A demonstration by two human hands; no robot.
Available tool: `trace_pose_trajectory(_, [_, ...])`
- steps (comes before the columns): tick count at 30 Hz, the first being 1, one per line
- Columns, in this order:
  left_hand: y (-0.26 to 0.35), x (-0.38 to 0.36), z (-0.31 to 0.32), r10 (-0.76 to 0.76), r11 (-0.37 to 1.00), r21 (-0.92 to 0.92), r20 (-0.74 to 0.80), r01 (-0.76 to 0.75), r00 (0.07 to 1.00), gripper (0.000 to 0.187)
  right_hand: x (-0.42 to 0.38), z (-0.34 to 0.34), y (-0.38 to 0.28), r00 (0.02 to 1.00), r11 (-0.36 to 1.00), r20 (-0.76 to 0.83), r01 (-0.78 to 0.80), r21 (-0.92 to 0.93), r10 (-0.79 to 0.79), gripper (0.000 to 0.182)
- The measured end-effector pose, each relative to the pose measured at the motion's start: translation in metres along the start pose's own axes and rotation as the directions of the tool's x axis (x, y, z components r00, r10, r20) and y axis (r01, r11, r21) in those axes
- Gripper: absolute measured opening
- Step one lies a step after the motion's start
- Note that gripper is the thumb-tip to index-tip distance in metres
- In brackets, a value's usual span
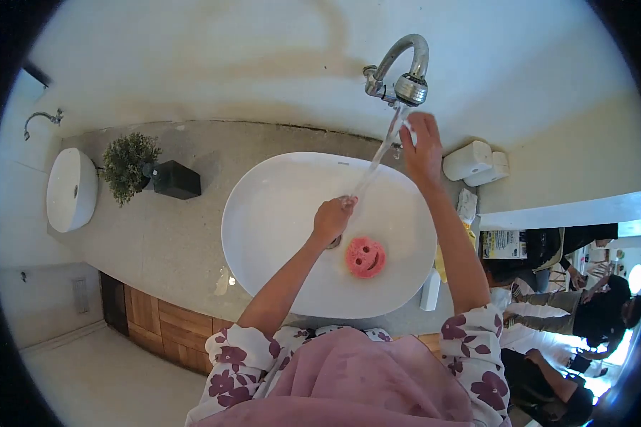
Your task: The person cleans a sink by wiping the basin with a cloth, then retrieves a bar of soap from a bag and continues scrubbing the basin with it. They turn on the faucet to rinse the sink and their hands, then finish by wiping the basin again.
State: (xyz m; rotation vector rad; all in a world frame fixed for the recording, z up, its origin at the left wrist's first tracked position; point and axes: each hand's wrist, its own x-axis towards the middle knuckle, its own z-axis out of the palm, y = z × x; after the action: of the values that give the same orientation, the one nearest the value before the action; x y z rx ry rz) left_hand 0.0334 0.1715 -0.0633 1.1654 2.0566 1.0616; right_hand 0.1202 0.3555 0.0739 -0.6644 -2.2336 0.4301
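Observation:
Water runs from the curved metal tap down into the white oval basin. Above the basin, my left hand has its fingers curled in at the lower end of the stream; whatever they may hold is hidden. My right hand is raised just below the tap, beside the stream, with fingers partly bent and apart and nothing visible in it. A round pink sponge with a smiling face lies on the basin floor, below and right of my left hand, touched by neither hand.
White paper rolls stand right of the basin, and a white bottle is at its lower right. On the grey counter are a potted plant and a second basin. Several people are in the background at right.

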Motion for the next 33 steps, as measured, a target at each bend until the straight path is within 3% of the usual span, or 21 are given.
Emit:
trace_pose_trajectory(1, [-0.015, -0.003, 0.006, -0.002, 1.000, 0.005, 0.002, 0.002, 1.000, 0.024, 0.010, 0.002, -0.002, 0.997, 0.997, -0.067, 0.031, -0.076, -0.037, 0.025])
trace_pose_trajectory(2, [-0.032, -0.006, 0.010, 0.095, 0.985, 0.140, 0.019, -0.096, 0.995, 0.020, 0.018, 0.005, -0.003, 0.988, 0.986, -0.130, 0.058, -0.155, -0.079, 0.031])
trace_pose_trajectory(3, [-0.043, -0.010, 0.010, 0.190, 0.943, 0.269, 0.048, -0.195, 0.981, 0.019, 0.022, 0.009, 0.000, 0.999, 0.990, -0.050, 0.012, -0.140, -0.019, 0.040])
trace_pose_trajectory(4, [-0.037, -0.016, 0.002, 0.188, 0.943, 0.271, 0.048, -0.194, 0.981, 0.019, 0.026, 0.016, 0.007, 0.999, 0.990, -0.051, 0.011, -0.137, -0.018, 0.040])
trace_pose_trajectory(6, [-0.024, -0.027, -0.015, -0.012, 0.975, 0.224, 0.026, 0.005, 1.000, 0.007, 0.033, 0.031, 0.017, 1.000, 0.998, 0.013, 0.003, -0.055, -0.002, 0.040])
trace_pose_trajectory(7, [-0.022, -0.029, -0.021, -0.012, 0.974, 0.225, 0.028, 0.006, 1.000, 0.007, 0.036, 0.032, 0.016, 1.000, 0.998, 0.013, 0.001, -0.055, 0.000, 0.040])
trace_pose_trajectory(9, [-0.025, -0.034, -0.034, -0.166, 0.968, 0.214, 0.144, 0.133, 0.975, 0.008, 0.041, 0.034, 0.017, 0.993, 0.996, 0.079, -0.090, 0.022, 0.088, 0.040])
trace_pose_trajectory(10, [-0.032, -0.039, -0.037, -0.167, 0.967, 0.216, 0.146, 0.134, 0.975, 0.008, 0.042, 0.036, 0.021, 0.993, 0.995, 0.079, -0.092, 0.023, 0.090, 0.040])
trace_pose_trajectory(12, [-0.041, -0.046, -0.044, 0.079, 0.996, 0.023, 0.108, -0.082, 0.991, 0.018, 0.048, 0.041, 0.027, 0.995, 0.994, 0.043, 0.089, -0.061, -0.087, 0.035])
trace_pose_trajectory(13, [-0.040, -0.049, -0.047, 0.076, 0.997, 0.024, 0.110, -0.079, 0.991, 0.018, 0.049, 0.042, 0.029, 0.995, 0.995, 0.045, 0.086, -0.059, -0.084, 0.035])
trace_pose_trajectory(15, [-0.038, -0.053, -0.053, -0.073, 0.996, -0.033, 0.154, 0.079, 0.985, 0.022, 0.051, 0.044, 0.033, 0.997, 0.996, 0.030, -0.069, 0.048, 0.068, 0.032])
trace_pose_trajectory(19, [-0.040, -0.058, -0.057, -0.061, 0.998, -0.020, 0.105, 0.063, 0.993, 0.024, 0.060, 0.049, 0.031, 0.994, 0.992, 0.010, -0.105, -0.070, 0.105, 0.028])
trace_pose_trajectory(21, [-0.039, -0.059, -0.058, 0.026, 0.996, 0.084, 0.065, -0.032, 0.998, 0.026, 0.063, 0.050, 0.026, 0.981, 0.982, -0.075, -0.176, 0.070, 0.181, 0.022])
trace_pose_trajectory(25, [-0.041, -0.058, -0.061, 0.022, 0.986, 0.161, 0.091, -0.036, 0.996, 0.026, 0.066, 0.050, 0.027, 0.982, 0.982, -0.060, -0.176, 0.064, 0.180, 0.020])
trace_pose_trajectory(27, [-0.048, -0.052, -0.062, 0.239, 0.890, 0.389, 0.046, -0.238, 0.970, 0.036, 0.064, 0.045, 0.028, 0.996, 0.996, 0.046, -0.078, -0.038, 0.080, 0.049])
trace_pose_trajectory(28, [-0.047, -0.048, -0.066, 0.241, 0.890, 0.388, 0.045, -0.240, 0.969, 0.036, 0.059, 0.045, 0.025, 0.996, 0.996, 0.045, -0.077, -0.040, 0.079, 0.049])
trace_pose_trajectory(30, [-0.046, -0.034, -0.077, 0.334, 0.750, 0.593, 0.041, -0.292, 0.942, 0.051, 0.037, 0.044, 0.016, 0.975, 0.962, -0.052, -0.206, 0.180, 0.218, 0.059])
trace_pose_trajectory(31, [-0.053, -0.027, -0.084, 0.348, 0.684, 0.656, 0.089, -0.317, 0.933, 0.060, 0.024, 0.038, 0.011, 0.975, 0.962, -0.055, -0.204, 0.179, 0.217, 0.059])
trace_pose_trajectory(33, [-0.063, -0.016, -0.094, 0.386, 0.672, 0.641, 0.126, -0.372, 0.914, 0.062, -0.008, 0.026, -0.001, 0.949, 0.933, -0.138, -0.241, 0.267, 0.284, 0.066])
